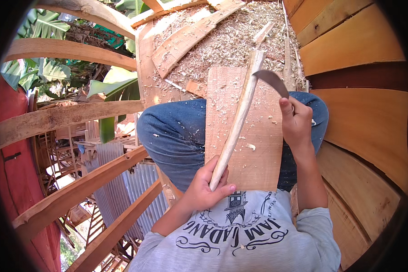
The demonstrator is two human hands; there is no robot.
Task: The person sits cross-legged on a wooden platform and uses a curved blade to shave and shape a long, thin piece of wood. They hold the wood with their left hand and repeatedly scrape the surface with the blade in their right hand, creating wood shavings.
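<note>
Wood shavings [240, 36] cover the far floor of what looks like a boat hull under construction, with curved planks [358, 50] rising on the right and bare ribs [68, 118] sweeping across the left, banana leaves [45, 72] showing beyond them. Seated here, the person has a flat board [254, 149] lying across the knees of their blue jeans [172, 136]. On that board rests a long, pale wooden stick [238, 118], slanting from near left to far right. Its near end sits in the left hand [208, 188], fingers wrapped tightly around it, thumb on top. To the right of the stick, the right hand [297, 124] is closed around the handle of a curved blade [272, 79], whose tip meets the stick's far end.
</note>
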